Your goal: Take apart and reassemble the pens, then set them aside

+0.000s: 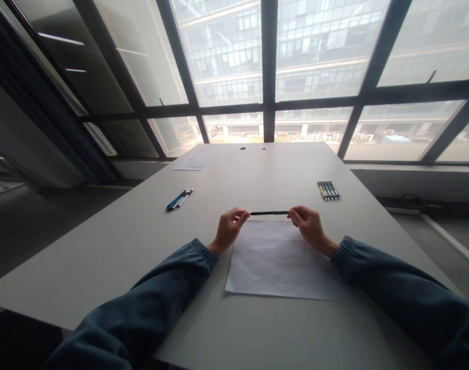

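A slim black pen (269, 213) is stretched level between my two hands, just above the far edge of a white paper sheet (280, 262). My left hand (231, 227) pinches its left end with thumb and fingers. At the other end, the fingertips of my right hand (308, 226) are closed on the pen. Several pens (179, 200) lie in a loose slanted group to the left on the table. To the right, several more pens (329, 190) lie side by side in a neat row.
The white table (103, 257) reaches toward large windows. Near its far left edge lie printed papers (195, 158). Two small dark spots, one a round disc (242, 148), show near the far edge. A dark curtain (60, 103) hangs at the left.
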Tool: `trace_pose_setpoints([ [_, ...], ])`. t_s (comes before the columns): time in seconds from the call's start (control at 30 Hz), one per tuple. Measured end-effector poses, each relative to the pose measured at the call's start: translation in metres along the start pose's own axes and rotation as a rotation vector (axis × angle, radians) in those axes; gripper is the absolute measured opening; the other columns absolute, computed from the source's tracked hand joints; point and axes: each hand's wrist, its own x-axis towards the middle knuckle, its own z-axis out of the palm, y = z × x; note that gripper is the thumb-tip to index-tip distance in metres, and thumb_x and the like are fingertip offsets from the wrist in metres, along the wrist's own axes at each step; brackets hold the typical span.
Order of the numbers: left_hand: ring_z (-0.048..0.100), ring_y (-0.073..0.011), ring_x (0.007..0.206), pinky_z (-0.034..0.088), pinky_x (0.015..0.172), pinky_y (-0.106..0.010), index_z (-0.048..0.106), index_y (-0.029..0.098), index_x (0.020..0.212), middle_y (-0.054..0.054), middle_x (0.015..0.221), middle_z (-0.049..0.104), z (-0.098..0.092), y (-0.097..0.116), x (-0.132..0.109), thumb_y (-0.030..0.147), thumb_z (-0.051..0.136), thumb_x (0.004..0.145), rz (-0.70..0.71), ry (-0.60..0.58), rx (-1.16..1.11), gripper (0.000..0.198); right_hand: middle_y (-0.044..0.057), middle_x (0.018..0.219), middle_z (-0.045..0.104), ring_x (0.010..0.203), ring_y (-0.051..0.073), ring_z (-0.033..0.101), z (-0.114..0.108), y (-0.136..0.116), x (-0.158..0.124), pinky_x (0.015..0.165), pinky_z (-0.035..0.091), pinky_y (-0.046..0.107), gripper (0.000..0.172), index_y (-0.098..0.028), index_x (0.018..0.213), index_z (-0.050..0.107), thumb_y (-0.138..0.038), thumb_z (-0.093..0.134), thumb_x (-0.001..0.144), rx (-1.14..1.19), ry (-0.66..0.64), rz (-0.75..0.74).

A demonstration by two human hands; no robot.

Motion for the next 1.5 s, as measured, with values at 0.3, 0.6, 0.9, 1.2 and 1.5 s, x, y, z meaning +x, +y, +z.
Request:
trace_pose_setpoints([
  [0.3, 0.068, -0.0165, 0.075, 0.051, 0.064, -0.025, 0.076, 0.018, 0.083, -0.005, 0.084, 0.075, 0.0001, -0.0009, 0.0, 0.048, 0.067, 0.091, -0.006, -0.008, -0.014, 0.032, 0.0, 0.056, 0.057, 0.052, 0.013, 0.05, -0.0003, -0.0015, -0.0006, 0.051, 0.04, 0.027, 0.036, -0.017, 0.075, 0.071, -0.05, 0.068, 0.088, 0.0, -0.003, 0.01],
  [0.6, 0.067, -0.0156, 0.072, 0.05, 0.065, -0.025, 0.075, 0.018, 0.081, -0.005, 0.081, 0.074, 0.0001, 0.0006, -0.0003, 0.046, 0.067, 0.092, -0.014, -0.023, -0.026, 0.031, -0.001, 0.055, 0.056, 0.052, 0.013, 0.05, -0.0008, -0.0019, -0.001, 0.052, 0.039, 0.027, 0.035, -0.017, 0.074, 0.071, -0.048, 0.067, 0.089, 0.013, -0.011, 0.016],
  [0.9, 0.066, -0.0152, 0.07, 0.049, 0.064, -0.025, 0.075, 0.018, 0.08, -0.004, 0.079, 0.074, 0.0002, -0.0003, -0.0008, 0.047, 0.067, 0.091, -0.022, -0.031, -0.034, 0.032, -0.001, 0.055, 0.055, 0.052, 0.013, 0.049, -0.001, -0.0006, -0.0011, 0.052, 0.038, 0.027, 0.034, -0.017, 0.074, 0.071, -0.047, 0.067, 0.09, 0.024, -0.013, 0.02],
  [1.2, 0.064, -0.0144, 0.069, 0.048, 0.063, -0.024, 0.074, 0.017, 0.077, -0.004, 0.076, 0.072, 0.0008, 0.0003, 0.0, 0.048, 0.067, 0.091, -0.028, -0.034, -0.042, 0.035, -0.001, 0.055, 0.055, 0.052, 0.012, 0.049, -0.0009, -0.0018, -0.0012, 0.052, 0.038, 0.027, 0.035, -0.016, 0.073, 0.07, -0.047, 0.067, 0.09, 0.02, -0.017, 0.029],
  [1.5, 0.065, -0.0151, 0.07, 0.048, 0.064, -0.025, 0.074, 0.017, 0.078, -0.004, 0.077, 0.072, 0.0001, 0.0005, -0.0006, 0.047, 0.066, 0.092, -0.036, -0.034, -0.038, 0.034, -0.001, 0.054, 0.055, 0.052, 0.012, 0.049, -0.0006, -0.0029, -0.0008, 0.052, 0.038, 0.027, 0.036, -0.016, 0.072, 0.07, -0.047, 0.067, 0.089, 0.016, -0.026, 0.035],
])
